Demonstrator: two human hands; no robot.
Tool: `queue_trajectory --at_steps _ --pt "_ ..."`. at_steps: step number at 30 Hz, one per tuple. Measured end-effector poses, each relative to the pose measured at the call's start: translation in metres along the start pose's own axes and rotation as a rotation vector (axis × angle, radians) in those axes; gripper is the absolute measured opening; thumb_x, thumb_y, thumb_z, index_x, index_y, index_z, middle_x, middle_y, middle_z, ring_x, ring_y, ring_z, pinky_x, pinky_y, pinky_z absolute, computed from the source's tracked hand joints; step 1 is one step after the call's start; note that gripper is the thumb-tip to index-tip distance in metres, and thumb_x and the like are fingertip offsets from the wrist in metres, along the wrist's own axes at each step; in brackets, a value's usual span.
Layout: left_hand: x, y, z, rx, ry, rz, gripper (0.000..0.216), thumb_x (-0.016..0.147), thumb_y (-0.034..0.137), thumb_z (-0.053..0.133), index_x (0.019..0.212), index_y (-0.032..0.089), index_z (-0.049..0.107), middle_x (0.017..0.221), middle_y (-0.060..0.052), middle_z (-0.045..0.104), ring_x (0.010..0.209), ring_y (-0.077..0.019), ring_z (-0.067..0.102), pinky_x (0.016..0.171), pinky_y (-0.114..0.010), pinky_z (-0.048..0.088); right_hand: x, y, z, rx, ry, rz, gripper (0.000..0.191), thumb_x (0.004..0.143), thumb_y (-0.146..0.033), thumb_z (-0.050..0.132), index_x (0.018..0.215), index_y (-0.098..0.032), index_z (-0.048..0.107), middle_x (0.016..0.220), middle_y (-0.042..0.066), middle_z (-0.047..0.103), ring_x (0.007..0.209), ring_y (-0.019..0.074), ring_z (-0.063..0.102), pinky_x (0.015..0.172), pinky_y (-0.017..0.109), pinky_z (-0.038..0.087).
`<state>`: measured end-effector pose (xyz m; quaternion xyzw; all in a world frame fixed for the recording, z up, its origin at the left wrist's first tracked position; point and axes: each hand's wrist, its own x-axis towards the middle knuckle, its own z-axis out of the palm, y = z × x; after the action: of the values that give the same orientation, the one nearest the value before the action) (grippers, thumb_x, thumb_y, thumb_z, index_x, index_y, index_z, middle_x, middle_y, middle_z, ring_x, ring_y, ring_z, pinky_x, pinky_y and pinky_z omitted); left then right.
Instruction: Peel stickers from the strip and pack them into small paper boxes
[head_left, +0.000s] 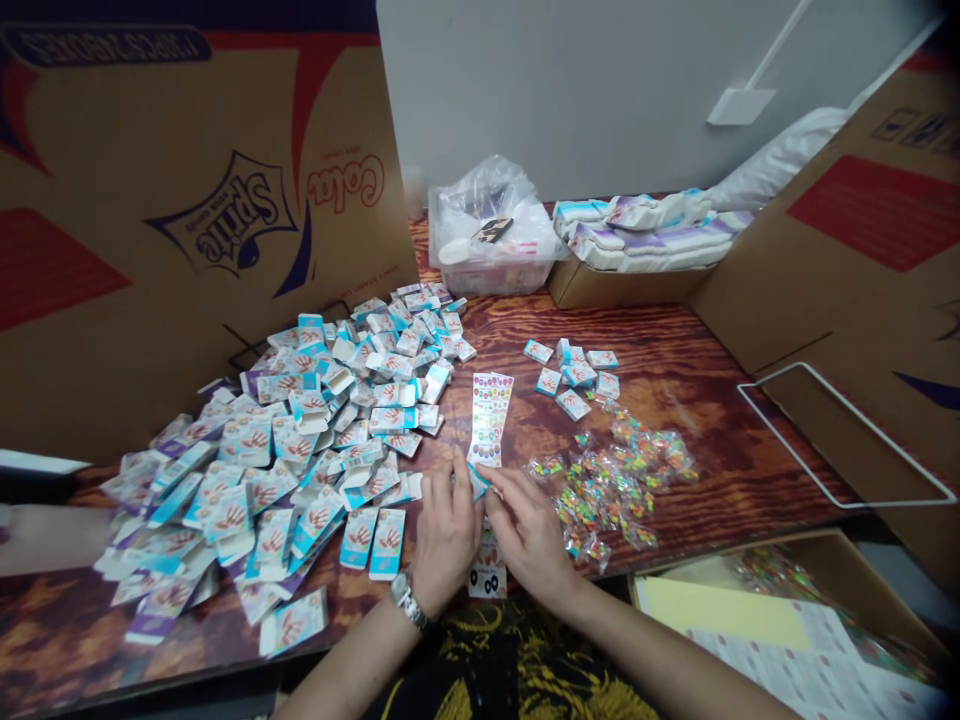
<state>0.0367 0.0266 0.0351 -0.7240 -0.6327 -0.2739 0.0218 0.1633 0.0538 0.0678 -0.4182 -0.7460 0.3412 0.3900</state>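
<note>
My left hand (448,530), with a metal wristwatch (406,600), and my right hand (529,530) meet over the wooden table (690,345). Between their fingers is a small teal-and-white carton (477,483), partly hidden. A strip of colourful stickers (490,420) rises from the hands, its lower end at the carton. A large heap of flat hand-printed cartons (300,450) lies left of my hands. A few similar cartons (570,375) sit to the right, near many small clear packets of colourful pieces (611,490). A card with black circles (487,575) lies under my hands.
Printed cardboard sheets (225,210) stand along the left and right (877,230). At the back are a plastic tub with a clear bag (487,265) and a box of stacked packs (637,240). A forearm (45,538) enters at left. A white wire frame (847,440) leans right.
</note>
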Motion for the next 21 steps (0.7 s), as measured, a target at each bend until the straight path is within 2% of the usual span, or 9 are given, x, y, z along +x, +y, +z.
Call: queue_trajectory --at_steps 3,9,16,18,21 --pt "-0.002 0.002 0.003 0.032 -0.019 0.003 0.067 0.09 0.014 0.036 0.144 0.006 -0.001 0.114 -0.023 0.047 0.104 -0.0299 0.047 0.083 -0.048 0.045 -0.006 0.003 0.005 -0.007 0.038 0.033 0.036 0.093 -0.018 0.041 0.126 -0.024 0.052 0.115 0.008 0.06 0.105 0.0214 0.056 0.091 0.037 0.047" --pt "-0.005 0.008 0.008 -0.026 -0.035 -0.032 0.068 0.089 0.012 0.032 0.144 0.009 -0.006 0.126 -0.025 0.04 0.117 -0.0326 0.04 0.088 -0.051 0.042 -0.014 0.009 0.008 -0.004 0.103 0.026 0.035 0.093 -0.02 0.043 0.126 -0.023 0.052 0.113 0.008 0.063 0.104 0.0222 0.059 0.091 0.038 0.048" --pt "-0.006 0.009 0.009 -0.16 -0.093 -0.079 0.072 0.088 0.012 0.034 0.144 0.011 -0.011 0.127 -0.025 0.038 0.117 -0.0328 0.039 0.091 -0.054 0.039 -0.015 0.005 0.01 0.068 0.015 0.015 0.034 0.092 -0.02 0.044 0.125 -0.024 0.052 0.119 0.006 0.06 0.11 0.0209 0.055 0.095 0.037 0.045" --pt "-0.005 0.006 0.008 -0.195 -0.133 -0.062 0.072 0.088 0.013 0.035 0.144 0.011 -0.011 0.128 -0.024 0.037 0.118 -0.0318 0.038 0.093 -0.053 0.039 -0.009 0.011 0.01 0.121 -0.023 0.055 0.03 0.091 -0.021 0.046 0.12 -0.024 0.056 0.115 0.005 0.061 0.107 0.0201 0.057 0.093 0.035 0.046" --pt "-0.004 -0.001 0.002 -0.226 -0.197 -0.035 0.07 0.09 0.023 0.042 0.145 0.012 0.0 0.132 -0.022 0.033 0.123 -0.0308 0.034 0.096 -0.048 0.04 0.011 0.041 -0.005 0.191 -0.028 0.175 0.024 0.089 -0.026 0.05 0.111 -0.021 0.06 0.108 0.006 0.065 0.1 0.0202 0.06 0.089 0.036 0.048"
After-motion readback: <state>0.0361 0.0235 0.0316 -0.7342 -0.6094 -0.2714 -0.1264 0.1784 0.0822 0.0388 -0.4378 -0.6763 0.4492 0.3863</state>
